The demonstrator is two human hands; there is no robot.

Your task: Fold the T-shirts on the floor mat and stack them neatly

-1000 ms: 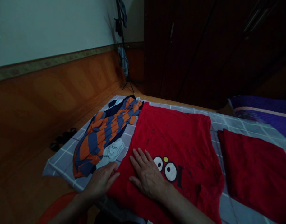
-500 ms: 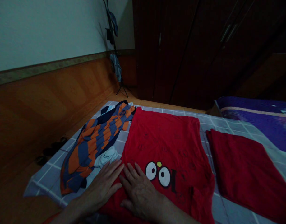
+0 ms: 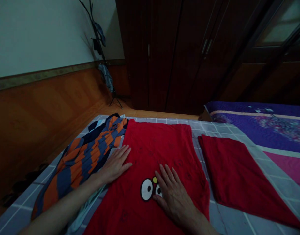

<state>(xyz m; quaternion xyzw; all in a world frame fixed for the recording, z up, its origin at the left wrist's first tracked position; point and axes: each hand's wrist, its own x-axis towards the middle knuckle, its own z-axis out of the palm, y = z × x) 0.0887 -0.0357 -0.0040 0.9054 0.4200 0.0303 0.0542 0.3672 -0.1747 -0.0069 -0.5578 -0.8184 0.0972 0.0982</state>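
A red shirt [image 3: 159, 150] with a cartoon-eyes print lies spread flat on a grey checked sheet [image 3: 206, 129]. My left hand [image 3: 115, 164] rests flat, fingers stretched out, on the shirt's left edge. My right hand [image 3: 173, 194] lies flat with fingers spread on the shirt's middle, partly covering the printed eyes. Neither hand holds anything.
An orange and navy striped garment [image 3: 83, 156] lies crumpled left of the shirt. A folded dark red cloth [image 3: 235, 178] lies to the right, a purple patterned blanket [image 3: 262, 119] beyond it. A dark wardrobe [image 3: 176, 55] and a stand [image 3: 104, 65] with hanging clothes are behind.
My left hand has slid forward along the shirt's left edge. My right hand has moved right onto the printed eyes. The view has panned rightward and tilted up.
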